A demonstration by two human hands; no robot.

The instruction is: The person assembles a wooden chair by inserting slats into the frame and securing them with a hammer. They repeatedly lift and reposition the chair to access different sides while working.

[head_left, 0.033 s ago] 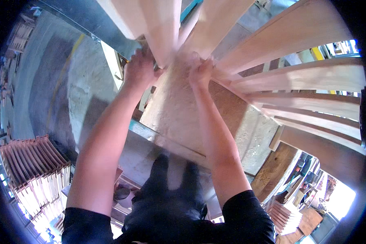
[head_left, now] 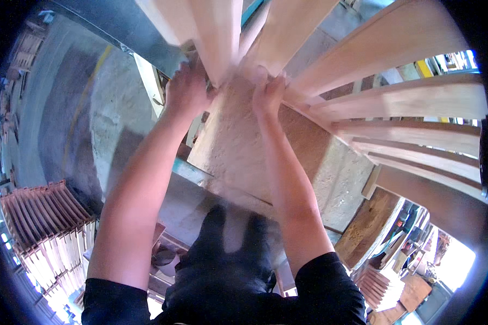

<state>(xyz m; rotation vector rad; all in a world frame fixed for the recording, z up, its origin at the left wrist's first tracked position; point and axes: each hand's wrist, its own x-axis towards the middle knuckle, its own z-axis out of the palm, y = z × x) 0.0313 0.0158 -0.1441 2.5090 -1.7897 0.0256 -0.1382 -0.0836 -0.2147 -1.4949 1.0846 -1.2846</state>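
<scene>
A large frame of pale wooden slats (head_left: pixel 385 49) fans out from the top to the right, its slats meeting a narrow rail (head_left: pixel 331 127). My left hand (head_left: pixel 188 91) is closed at the lower end of a thick pale wooden board (head_left: pixel 214 38), its thumb toward the board's tip; the fingertips are partly hidden. Beside it, my right hand (head_left: pixel 268 96) has its fingers curled at the rail's left end, near the foot of a wide slat (head_left: pixel 295 32). Both hands are slightly blurred. Below them lies a dusty, flat tan surface (head_left: pixel 238 146).
Stacked curved wooden parts (head_left: pixel 49 216) stand at the lower left. A smaller stack (head_left: pixel 379 287) sits at the lower right, near a brown wooden panel (head_left: pixel 371 227). A dark flat panel (head_left: pixel 114 24) crosses the upper left, over a grey floor with a yellow line (head_left: pixel 87 86).
The slatted frame and the hands have shifted very slightly. Both hands keep their places on the wood.
</scene>
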